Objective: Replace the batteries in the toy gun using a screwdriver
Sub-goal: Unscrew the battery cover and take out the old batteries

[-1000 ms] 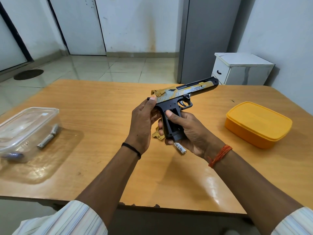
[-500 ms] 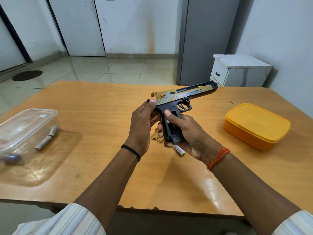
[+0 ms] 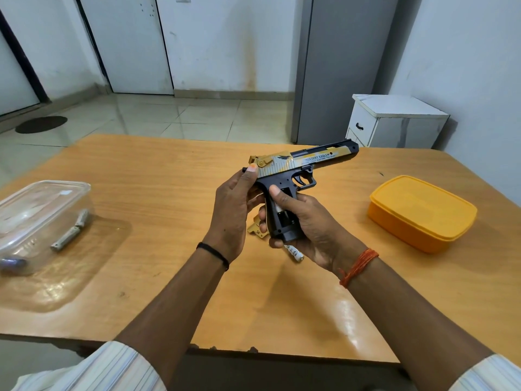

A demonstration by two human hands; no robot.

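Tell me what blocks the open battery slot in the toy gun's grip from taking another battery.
The right hand wraps the toy gun grip, thumb lying across the open compartment, where a battery end already shows. The loose battery lies on the table under that hand.

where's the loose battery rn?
Head view: the white battery lies on the table near the middle, just under the right hand that grips the toy gun, beside the gold cover piece.
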